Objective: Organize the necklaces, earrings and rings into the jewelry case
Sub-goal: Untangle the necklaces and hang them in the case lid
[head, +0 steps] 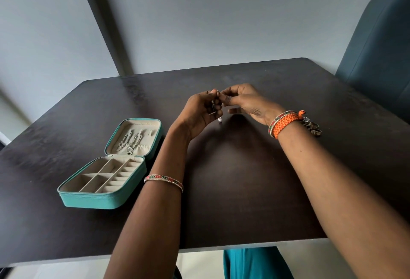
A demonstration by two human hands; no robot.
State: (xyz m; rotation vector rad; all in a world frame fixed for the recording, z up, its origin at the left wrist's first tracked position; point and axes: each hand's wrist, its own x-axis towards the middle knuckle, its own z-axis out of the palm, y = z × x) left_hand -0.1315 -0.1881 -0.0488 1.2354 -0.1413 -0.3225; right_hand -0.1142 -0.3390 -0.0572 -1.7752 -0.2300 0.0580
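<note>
Both forearms reach in from the near table edge and meet above mid-table. Left hand (199,112): palm turned up, fingers curled, gripping a small dark-and-silver jewelry piece (214,106); a pale bead hangs from it just under the hand. What kind of piece it is, too small to tell. Right hand (246,103): fingers bent inward, thumb and fingertips pinching the top of the same piece where the two hands touch. Beaded bangle (163,180) on the left forearm; orange woven band (286,123) plus a thin bangle on the right wrist. Just past that wrist, a small pile of metal rings (312,126) lies on the table.

Jewelry case (88,201): teal outside, cream lining, open flat on the table left of the left forearm, well apart from the hands. Near half holds square compartments and a strip of ring rolls, nothing seen in them. Far half, the lid, carries two silver necklaces (129,141) hung side by side, lower ends tucked at a gathered pocket.

Table (244,190): dark brown, matt, square-cornered. Teal cloth shows below its near edge. Far right, a dark blue chair back (377,45). Behind, a plain grey wall (199,12) with a darker vertical strip.
</note>
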